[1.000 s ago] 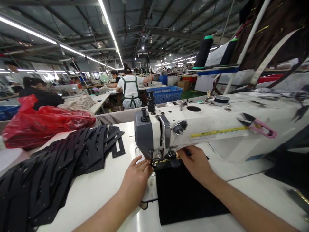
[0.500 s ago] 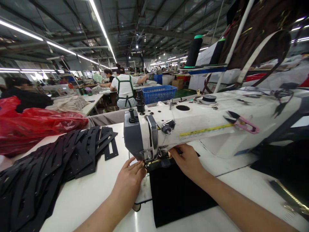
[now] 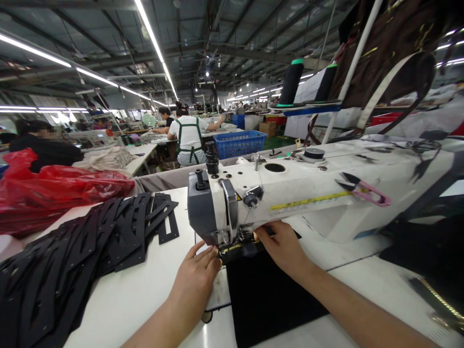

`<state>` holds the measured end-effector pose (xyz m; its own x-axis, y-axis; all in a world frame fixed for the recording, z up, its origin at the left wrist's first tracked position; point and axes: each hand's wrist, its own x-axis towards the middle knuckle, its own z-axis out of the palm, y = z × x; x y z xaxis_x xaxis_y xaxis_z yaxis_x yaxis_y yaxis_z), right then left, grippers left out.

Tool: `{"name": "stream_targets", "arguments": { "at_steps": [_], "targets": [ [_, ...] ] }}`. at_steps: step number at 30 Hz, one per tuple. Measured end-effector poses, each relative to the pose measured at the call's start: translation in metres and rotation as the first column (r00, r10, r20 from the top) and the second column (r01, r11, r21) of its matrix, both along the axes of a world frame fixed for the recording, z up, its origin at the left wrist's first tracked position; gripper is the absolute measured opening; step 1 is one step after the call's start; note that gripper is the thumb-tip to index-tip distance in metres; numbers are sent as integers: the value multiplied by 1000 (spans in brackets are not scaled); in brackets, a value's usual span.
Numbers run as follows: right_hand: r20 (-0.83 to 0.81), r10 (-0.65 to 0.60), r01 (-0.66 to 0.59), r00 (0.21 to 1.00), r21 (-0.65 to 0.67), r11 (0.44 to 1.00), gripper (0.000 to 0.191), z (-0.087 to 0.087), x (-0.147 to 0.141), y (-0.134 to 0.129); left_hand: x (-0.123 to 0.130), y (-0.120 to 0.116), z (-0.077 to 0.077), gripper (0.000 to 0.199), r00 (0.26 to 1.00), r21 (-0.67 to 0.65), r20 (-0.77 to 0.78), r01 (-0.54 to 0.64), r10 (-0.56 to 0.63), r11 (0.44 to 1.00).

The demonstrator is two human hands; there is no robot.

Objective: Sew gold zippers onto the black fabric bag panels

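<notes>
A black fabric piece (image 3: 268, 295) with a gold zipper (image 3: 232, 248) along its far edge lies under the head of a white sewing machine (image 3: 308, 183). My left hand (image 3: 199, 270) has its fingers closed on the left end of the zipper edge, beside the needle area. On the right, my right hand (image 3: 281, 241) pinches the far edge of the same piece, its fingertips partly hidden beneath the machine arm. The needle and presser foot are too small and dark to make out clearly.
Black frame-shaped pieces (image 3: 119, 232) overlap at the left, before a red plastic bag (image 3: 65, 188). Pink-handled snips (image 3: 366, 188) rest on the machine arm. More black material with a gold zipper (image 3: 440, 297) lies at right. Beyond are a blue basket (image 3: 239, 143) and a person (image 3: 188, 135).
The view has shifted slightly, so most things appear a little lower and farther right. Both hands keep nearly the same hold on the black fabric piece.
</notes>
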<state>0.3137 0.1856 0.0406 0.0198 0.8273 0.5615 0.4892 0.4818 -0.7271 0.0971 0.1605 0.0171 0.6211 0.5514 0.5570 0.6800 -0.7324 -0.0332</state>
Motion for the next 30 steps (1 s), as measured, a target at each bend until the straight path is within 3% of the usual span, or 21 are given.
{"name": "stream_targets", "arguments": {
  "at_steps": [7,30],
  "targets": [
    [6,2,-2,1000,-15,1000,25,0,0,0,-1,1,-6,16,1000,23,5,3,-3,1000],
    [69,2,-3,998,18,1000,28,-1,1,0,0,-6,-3,17,999,-23,52,4,-3,1000]
  ]
}}
